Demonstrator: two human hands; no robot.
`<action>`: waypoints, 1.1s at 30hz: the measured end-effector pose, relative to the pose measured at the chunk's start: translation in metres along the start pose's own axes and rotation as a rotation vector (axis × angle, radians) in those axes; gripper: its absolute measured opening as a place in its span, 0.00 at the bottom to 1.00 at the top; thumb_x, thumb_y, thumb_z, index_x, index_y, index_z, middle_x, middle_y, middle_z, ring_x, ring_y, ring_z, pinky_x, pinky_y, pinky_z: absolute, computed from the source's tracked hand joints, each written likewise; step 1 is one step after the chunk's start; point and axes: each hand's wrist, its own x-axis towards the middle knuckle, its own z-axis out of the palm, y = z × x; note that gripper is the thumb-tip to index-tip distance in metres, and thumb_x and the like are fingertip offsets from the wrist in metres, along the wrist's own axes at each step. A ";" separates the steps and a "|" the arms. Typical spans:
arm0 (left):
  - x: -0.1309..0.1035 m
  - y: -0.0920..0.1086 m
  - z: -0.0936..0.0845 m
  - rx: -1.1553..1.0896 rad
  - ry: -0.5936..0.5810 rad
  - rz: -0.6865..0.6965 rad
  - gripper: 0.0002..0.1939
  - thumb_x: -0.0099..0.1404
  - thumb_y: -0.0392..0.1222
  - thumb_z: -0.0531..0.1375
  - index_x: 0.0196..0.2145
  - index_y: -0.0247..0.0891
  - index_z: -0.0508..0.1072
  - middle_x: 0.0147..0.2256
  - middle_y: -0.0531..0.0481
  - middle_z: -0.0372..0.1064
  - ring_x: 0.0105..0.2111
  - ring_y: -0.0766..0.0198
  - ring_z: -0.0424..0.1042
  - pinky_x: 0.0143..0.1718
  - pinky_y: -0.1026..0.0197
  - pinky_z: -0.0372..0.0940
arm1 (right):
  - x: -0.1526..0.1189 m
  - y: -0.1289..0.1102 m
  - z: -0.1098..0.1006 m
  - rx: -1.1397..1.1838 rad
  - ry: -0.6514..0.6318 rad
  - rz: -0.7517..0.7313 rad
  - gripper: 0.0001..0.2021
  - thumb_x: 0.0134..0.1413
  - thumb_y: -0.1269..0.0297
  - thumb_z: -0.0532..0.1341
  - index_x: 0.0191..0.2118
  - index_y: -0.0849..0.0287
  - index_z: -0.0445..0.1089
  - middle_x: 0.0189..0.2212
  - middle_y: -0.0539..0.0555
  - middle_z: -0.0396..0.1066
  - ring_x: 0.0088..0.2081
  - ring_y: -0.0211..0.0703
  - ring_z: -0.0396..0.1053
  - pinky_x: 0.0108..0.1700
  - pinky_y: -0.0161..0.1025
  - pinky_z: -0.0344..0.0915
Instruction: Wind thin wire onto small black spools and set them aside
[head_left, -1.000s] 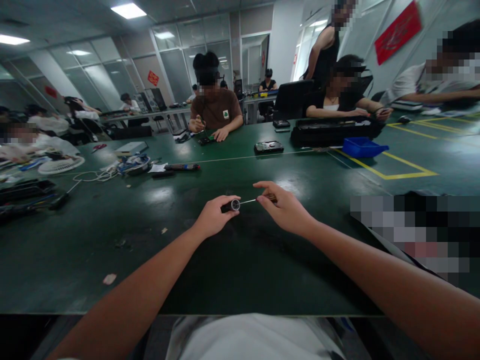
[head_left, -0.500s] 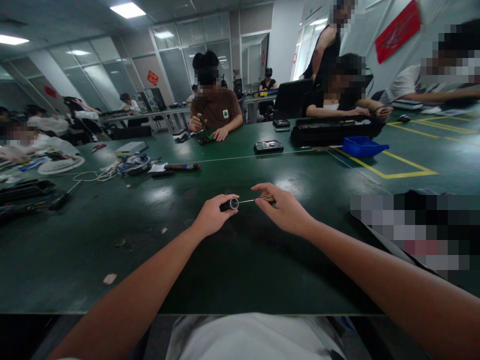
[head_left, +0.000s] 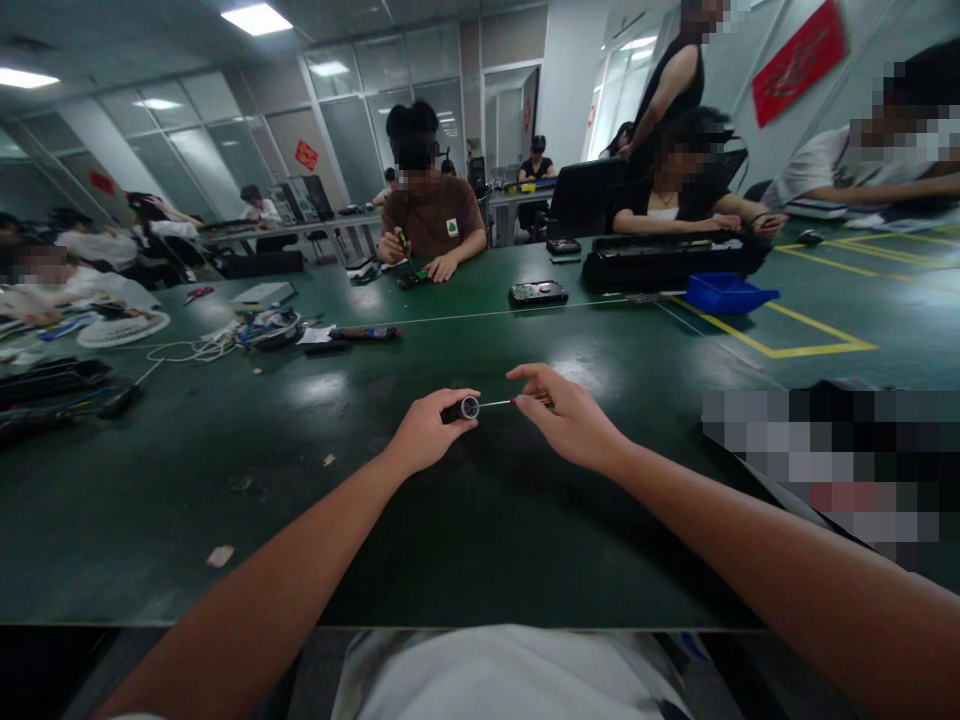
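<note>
Between thumb and fingers, my left hand (head_left: 424, 433) grips a small black cylinder (head_left: 469, 407) whose round, silver-rimmed end faces me. My right hand (head_left: 571, 415) is closed on a screwdriver (head_left: 496, 403), its handle mostly hidden by the fingers and the index finger raised off it. The thin metal shaft points left, and its tip meets the right side of the cylinder. I cannot make out a screw there. Both hands are held over the dark green tabletop (head_left: 525, 540).
Farther back lie a hard drive (head_left: 538, 292), a blue scoop-like tray (head_left: 726, 293) and a long black housing (head_left: 675, 262). Left of centre are a dark tool (head_left: 366, 334) and tangled cables (head_left: 266, 328). A person (head_left: 431, 215) works across the table. A blurred-out object (head_left: 840, 460) lies at right.
The screwdriver has turned slightly in my right hand, so less of its handle shows. My left hand and the cylinder have hardly moved.
</note>
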 end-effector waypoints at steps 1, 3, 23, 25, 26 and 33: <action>0.000 0.000 0.000 0.000 -0.003 0.000 0.19 0.61 0.37 0.65 0.51 0.44 0.75 0.46 0.49 0.74 0.47 0.57 0.72 0.53 0.53 0.64 | 0.000 0.000 0.000 0.006 -0.008 0.020 0.14 0.65 0.59 0.54 0.51 0.56 0.68 0.28 0.49 0.69 0.31 0.43 0.69 0.34 0.40 0.62; 0.000 0.000 0.000 0.000 -0.007 0.002 0.19 0.61 0.37 0.66 0.51 0.44 0.75 0.45 0.50 0.74 0.46 0.57 0.72 0.53 0.53 0.64 | 0.001 0.000 0.000 0.019 -0.008 0.059 0.15 0.67 0.57 0.51 0.48 0.56 0.70 0.26 0.49 0.69 0.28 0.42 0.68 0.31 0.40 0.61; -0.001 0.000 0.001 0.012 0.032 0.090 0.20 0.63 0.38 0.65 0.53 0.47 0.74 0.50 0.51 0.73 0.51 0.58 0.70 0.57 0.52 0.61 | 0.013 0.012 0.008 0.923 0.205 0.500 0.11 0.55 0.56 0.65 0.31 0.58 0.68 0.26 0.50 0.68 0.27 0.38 0.66 0.36 0.42 0.71; -0.001 0.000 0.002 0.013 0.028 0.083 0.20 0.63 0.38 0.65 0.53 0.47 0.74 0.50 0.50 0.73 0.51 0.58 0.70 0.57 0.52 0.61 | 0.012 0.012 0.009 0.887 0.249 0.464 0.11 0.54 0.55 0.66 0.32 0.58 0.69 0.27 0.50 0.69 0.28 0.37 0.67 0.36 0.41 0.70; 0.000 0.000 0.002 0.013 0.026 0.081 0.20 0.63 0.38 0.65 0.53 0.46 0.74 0.50 0.50 0.73 0.52 0.58 0.70 0.58 0.52 0.61 | 0.012 0.011 0.009 0.863 0.263 0.438 0.12 0.54 0.55 0.66 0.33 0.58 0.69 0.28 0.50 0.69 0.28 0.37 0.67 0.36 0.40 0.70; 0.000 0.006 0.001 0.042 0.004 0.064 0.20 0.62 0.36 0.66 0.52 0.44 0.75 0.49 0.50 0.74 0.50 0.58 0.71 0.55 0.54 0.62 | 0.008 0.008 0.009 0.583 0.253 0.217 0.12 0.58 0.52 0.61 0.36 0.57 0.68 0.28 0.50 0.70 0.29 0.40 0.69 0.36 0.43 0.68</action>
